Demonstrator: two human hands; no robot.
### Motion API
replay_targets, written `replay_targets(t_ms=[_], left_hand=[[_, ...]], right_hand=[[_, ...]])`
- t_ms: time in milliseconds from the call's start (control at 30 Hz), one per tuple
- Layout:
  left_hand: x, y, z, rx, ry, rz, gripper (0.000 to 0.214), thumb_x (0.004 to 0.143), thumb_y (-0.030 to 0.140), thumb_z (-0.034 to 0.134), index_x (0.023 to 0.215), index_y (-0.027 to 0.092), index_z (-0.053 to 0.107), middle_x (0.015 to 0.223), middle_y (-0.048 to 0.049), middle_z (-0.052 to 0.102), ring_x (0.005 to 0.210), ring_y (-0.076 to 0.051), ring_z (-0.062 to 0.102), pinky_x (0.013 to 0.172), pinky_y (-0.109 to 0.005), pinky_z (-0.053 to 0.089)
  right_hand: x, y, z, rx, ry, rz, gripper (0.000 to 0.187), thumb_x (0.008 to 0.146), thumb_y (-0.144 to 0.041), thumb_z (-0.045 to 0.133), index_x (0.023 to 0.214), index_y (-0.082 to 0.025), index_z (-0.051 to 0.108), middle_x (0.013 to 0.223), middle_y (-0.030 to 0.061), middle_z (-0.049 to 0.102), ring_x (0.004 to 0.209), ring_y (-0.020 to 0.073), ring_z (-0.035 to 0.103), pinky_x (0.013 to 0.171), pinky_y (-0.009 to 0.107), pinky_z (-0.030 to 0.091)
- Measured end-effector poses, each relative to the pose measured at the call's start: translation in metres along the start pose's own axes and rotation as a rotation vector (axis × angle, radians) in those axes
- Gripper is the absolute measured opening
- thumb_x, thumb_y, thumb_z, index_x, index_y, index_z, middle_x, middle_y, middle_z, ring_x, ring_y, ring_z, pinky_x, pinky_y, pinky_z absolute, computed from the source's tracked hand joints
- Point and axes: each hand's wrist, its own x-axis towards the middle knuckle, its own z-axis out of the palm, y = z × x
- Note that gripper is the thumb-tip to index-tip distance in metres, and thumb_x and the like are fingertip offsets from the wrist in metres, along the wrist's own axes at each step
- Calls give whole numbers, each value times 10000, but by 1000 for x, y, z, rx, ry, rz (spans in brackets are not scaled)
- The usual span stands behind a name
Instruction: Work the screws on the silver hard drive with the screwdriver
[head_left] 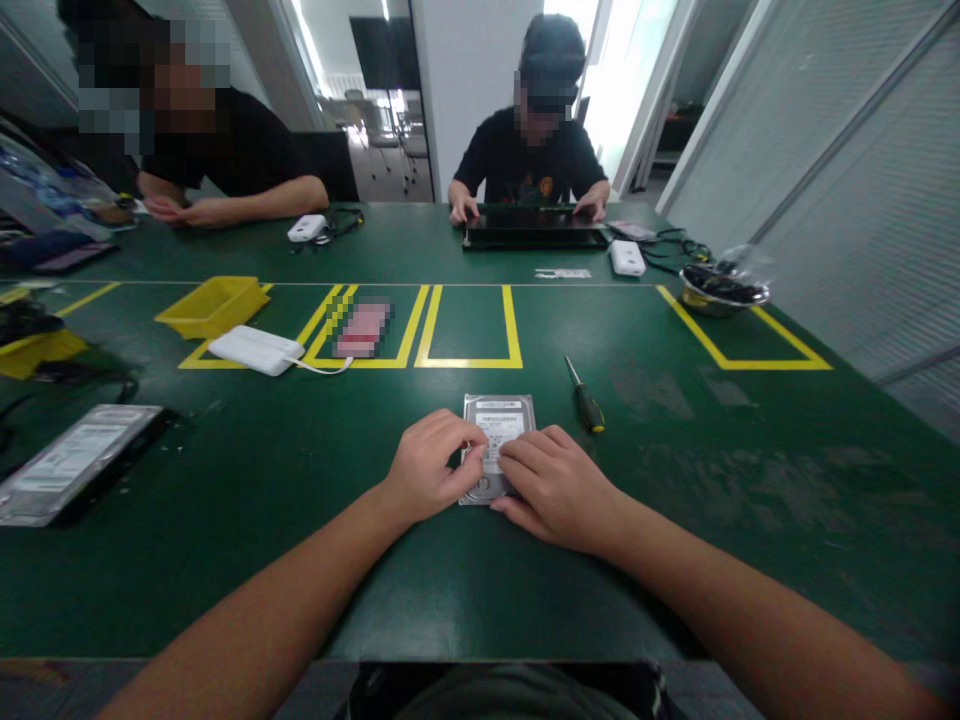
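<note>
A silver hard drive (499,415) with a white label lies flat on the green table in front of me. My left hand (435,460) is over its left side, thumb and forefinger closed in a pinch above the label. What those fingertips hold, if anything, is too small to make out. My right hand (559,485) grips the drive's right side, with curled fingers on the label and the thumb at the near edge. Both hands cover parts of the drive. To its right lies a screwdriver (587,405) with a black and yellow handle.
A larger hard drive (79,460) lies at left. Farther back are a yellow bin (214,305), a white power bank (256,349) cabled to a phone (364,330), and a metal bowl (724,295) of dark parts. Across the table, one person handles a dark panel (536,230); another leans at left.
</note>
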Motion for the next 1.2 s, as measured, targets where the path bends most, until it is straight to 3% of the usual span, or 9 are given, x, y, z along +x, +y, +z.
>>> replay_targets(t_ms=[200, 600, 933, 1200], left_hand=[[0, 0, 1, 17, -16, -11, 33, 855, 137, 590, 838, 159, 607, 746, -16, 644, 680, -137, 554, 662, -291, 438], [2, 0, 4, 56, -12, -67, 58, 883, 195, 589, 832, 168, 589, 726, -3, 594, 687, -138, 534, 666, -286, 418], [18, 13, -1, -62, 67, -358, 109, 909, 247, 568, 846, 168, 608, 752, 4, 616, 691, -122, 559, 676, -259, 446], [16, 2, -7, -259, -16, -599, 145, 916, 299, 548, 873, 170, 597, 762, 1, 592, 685, -131, 552, 644, -259, 440]], right_hand=[[-1, -1, -1, -13, -47, -1, 502, 924, -576, 480, 1104, -129, 621, 1084, 118, 639, 990, 275, 524, 816, 430, 351], [0, -3, 0, -109, -64, -12, 429, 936, -516, 490, 1068, -125, 605, 1090, 121, 624, 994, 280, 506, 812, 427, 336], [-1, -2, 1, -146, -44, -17, 409, 915, -538, 516, 996, -147, 601, 1066, 108, 629, 973, 272, 506, 783, 411, 313], [0, -2, 0, -164, -33, -26, 393, 923, -532, 498, 961, -156, 606, 1025, 93, 640, 913, 256, 504, 762, 411, 292]])
